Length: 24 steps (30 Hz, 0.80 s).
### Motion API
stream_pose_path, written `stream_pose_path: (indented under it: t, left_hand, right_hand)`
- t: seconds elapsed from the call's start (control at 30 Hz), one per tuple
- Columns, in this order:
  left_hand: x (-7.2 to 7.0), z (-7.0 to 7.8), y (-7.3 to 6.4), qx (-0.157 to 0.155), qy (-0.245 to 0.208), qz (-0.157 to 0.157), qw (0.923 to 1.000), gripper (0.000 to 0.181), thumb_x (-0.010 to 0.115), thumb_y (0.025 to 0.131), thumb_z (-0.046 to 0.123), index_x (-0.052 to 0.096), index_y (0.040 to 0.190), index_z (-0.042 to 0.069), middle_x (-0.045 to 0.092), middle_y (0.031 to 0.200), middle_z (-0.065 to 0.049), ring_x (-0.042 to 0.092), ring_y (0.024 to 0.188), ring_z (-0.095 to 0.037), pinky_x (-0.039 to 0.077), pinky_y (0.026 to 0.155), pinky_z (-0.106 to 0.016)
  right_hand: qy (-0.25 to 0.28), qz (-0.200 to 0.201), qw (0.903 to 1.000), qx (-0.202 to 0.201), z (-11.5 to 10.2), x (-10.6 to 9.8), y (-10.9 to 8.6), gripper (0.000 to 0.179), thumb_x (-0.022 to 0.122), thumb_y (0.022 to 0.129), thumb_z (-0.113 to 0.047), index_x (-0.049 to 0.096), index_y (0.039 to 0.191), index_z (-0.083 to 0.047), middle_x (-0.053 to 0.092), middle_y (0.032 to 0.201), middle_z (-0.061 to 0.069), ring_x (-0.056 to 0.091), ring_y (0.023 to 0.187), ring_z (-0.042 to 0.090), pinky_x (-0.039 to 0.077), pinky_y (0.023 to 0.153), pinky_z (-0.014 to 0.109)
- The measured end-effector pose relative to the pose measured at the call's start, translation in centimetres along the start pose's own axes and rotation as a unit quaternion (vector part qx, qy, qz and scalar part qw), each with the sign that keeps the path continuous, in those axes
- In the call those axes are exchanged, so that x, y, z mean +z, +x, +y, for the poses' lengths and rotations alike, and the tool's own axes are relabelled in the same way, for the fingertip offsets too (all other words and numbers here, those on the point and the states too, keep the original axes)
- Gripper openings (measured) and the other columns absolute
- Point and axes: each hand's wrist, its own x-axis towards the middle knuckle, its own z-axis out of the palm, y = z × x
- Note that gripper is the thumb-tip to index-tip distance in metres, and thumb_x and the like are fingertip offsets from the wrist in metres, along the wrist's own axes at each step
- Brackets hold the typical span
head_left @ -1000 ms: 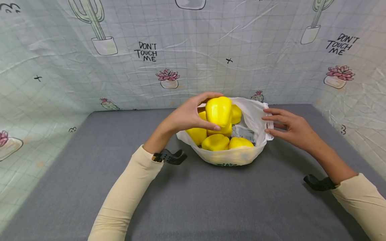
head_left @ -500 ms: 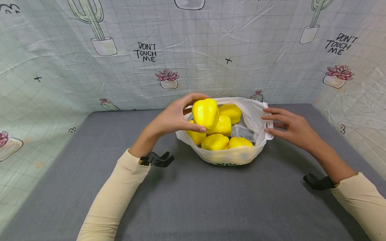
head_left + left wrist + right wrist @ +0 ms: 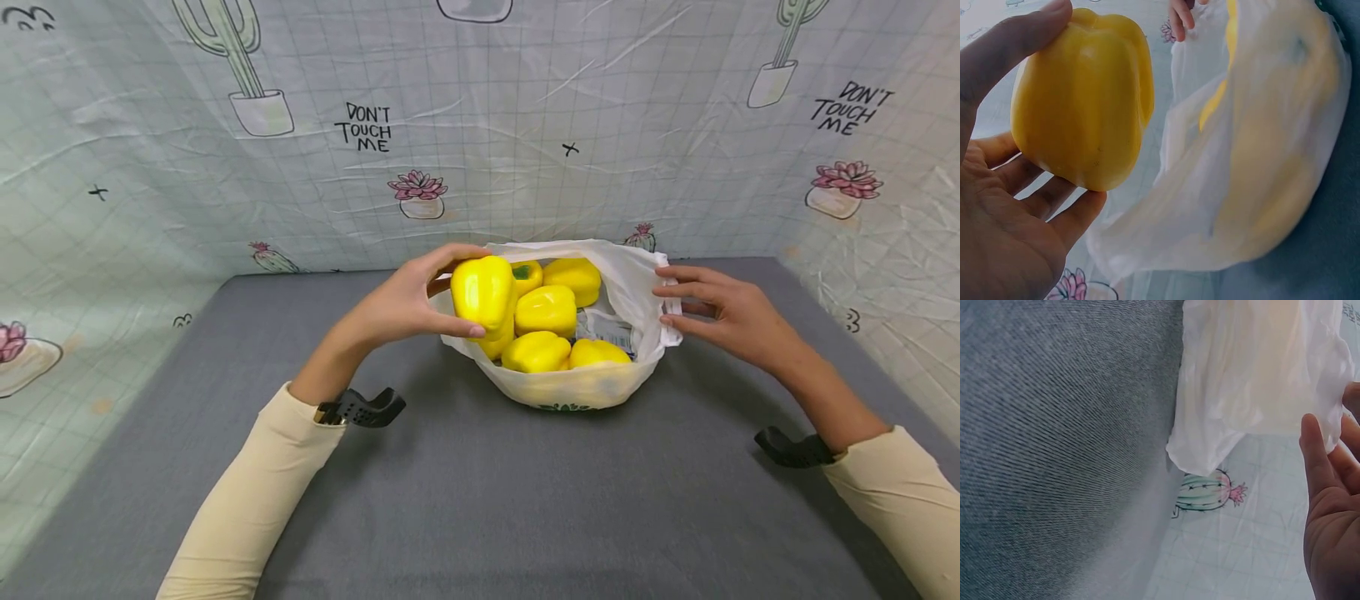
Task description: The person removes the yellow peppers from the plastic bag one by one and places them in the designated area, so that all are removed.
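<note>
My left hand (image 3: 397,304) grips a yellow bell pepper (image 3: 480,290) at the left rim of a white plastic bag (image 3: 570,388), thumb below and fingers over its far side. The left wrist view shows that pepper (image 3: 1085,106) held up beside the bag wall. Several more yellow bell peppers (image 3: 546,310) lie inside the wide bag mouth, one showing a green stem end. At the bag's right edge, my right hand (image 3: 738,317) holds the gathered plastic rim between thumb and fingers; the right wrist view has this white plastic (image 3: 1260,369) hanging beside the thumb.
A crumpled clear wrapper with a printed label (image 3: 606,331) lies in the bag among the peppers. The bag sits on a grey tabletop (image 3: 525,500). Behind it hangs a pale sheet (image 3: 510,108) printed with cacti and words.
My left hand has carried the pepper leftward from over the bag's middle to its left rim, uncovering more peppers. The right hand and the bag have stayed in place.
</note>
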Motion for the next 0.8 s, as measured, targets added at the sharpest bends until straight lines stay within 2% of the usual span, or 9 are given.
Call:
stream_pose_path:
  t: [0.2,0.6,0.8]
  left_hand:
    - [-0.4,-0.1,-1.1,-0.020,0.007,0.007,0.9998,0.081,0.089,0.078,0.013,0.048,0.148,0.013,0.050,0.149,0.003,0.048,0.131,-0.016,0.035,0.118,-0.037]
    - [-1.4,0.0,-3.7,-0.020,0.038,0.025,0.9987,0.083,0.091,0.076,0.016,0.049,0.148,0.016,0.051,0.146,0.003,0.050,0.130,-0.017,0.037,0.117,-0.041]
    - [-2.1,-0.1,-4.7,-0.047,0.058,0.027,0.9969,0.084,0.092,0.076,0.019,0.048,0.148,0.017,0.050,0.147,0.004,0.050,0.129,-0.018,0.036,0.117,-0.045]
  right_hand:
    - [-0.001,-0.001,1.0000,0.001,0.2,-0.1,0.2,0.038,0.080,0.087,-0.006,0.074,0.124,-0.008,0.061,0.140,0.002,0.050,0.110,-0.018,0.041,0.086,0.000]
    - [0.001,0.007,0.9999,-0.007,0.6,-0.2,0.2,0.043,0.082,0.084,-0.003,0.073,0.125,-0.008,0.065,0.136,0.005,0.055,0.105,-0.017,0.043,0.085,0.001]
    - [-0.035,0.013,0.9993,-0.008,0.7,-0.2,0.1,0.045,0.084,0.083,-0.009,0.074,0.126,-0.014,0.065,0.136,0.001,0.047,0.121,-0.014,0.039,0.082,0.004]
